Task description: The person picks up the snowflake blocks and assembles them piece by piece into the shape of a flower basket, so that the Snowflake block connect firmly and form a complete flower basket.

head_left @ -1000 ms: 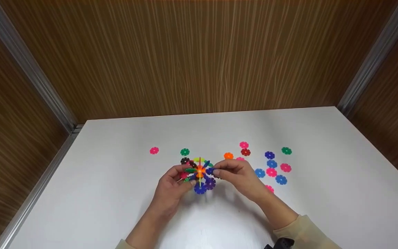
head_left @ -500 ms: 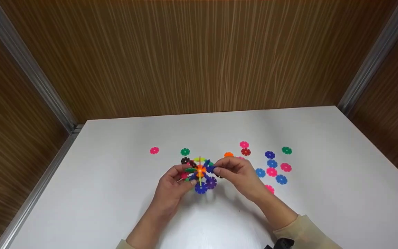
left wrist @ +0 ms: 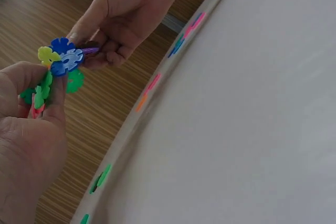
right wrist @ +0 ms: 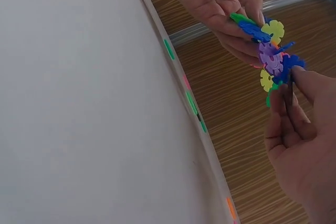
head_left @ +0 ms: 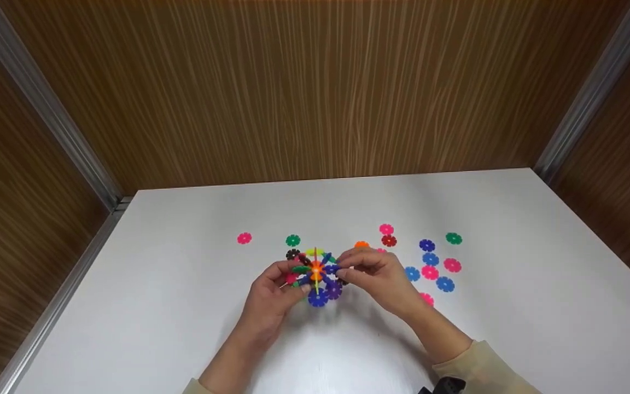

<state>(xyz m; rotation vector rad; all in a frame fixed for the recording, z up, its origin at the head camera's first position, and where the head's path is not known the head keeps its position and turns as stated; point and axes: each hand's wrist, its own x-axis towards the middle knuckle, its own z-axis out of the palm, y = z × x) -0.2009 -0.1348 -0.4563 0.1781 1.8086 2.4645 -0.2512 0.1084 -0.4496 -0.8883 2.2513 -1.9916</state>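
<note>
A cluster of interlocking flower-shaped plastic discs (head_left: pixel 316 271) is held above the white table, with an orange disc at its middle and blue, purple, green, yellow and pink ones around it. My left hand (head_left: pixel 268 301) grips its left side between thumb and fingers. On the opposite side, my right hand (head_left: pixel 378 276) pinches a dark blue disc (right wrist: pixel 290 67) at the cluster's edge. A dark disc edge (right wrist: pixel 290 92) shows by the right fingertips in the right wrist view. Whether the blue disc is slotted in cannot be told. Fingers hide parts of the cluster.
Loose discs lie flat on the white table (head_left: pixel 156 306). Pink (head_left: pixel 244 238), green (head_left: pixel 292 240) and black (head_left: pixel 292 254) ones are at the left and middle. Several blue, pink, red and green discs, including a blue one (head_left: pixel 445 284), spread at the right. Wood-grain panels (head_left: pixel 315 93) enclose the table.
The right fingers have shifted slightly and the blue disc between them has turned a little against the cluster. My left hand stays almost still. The loose discs have not moved.
</note>
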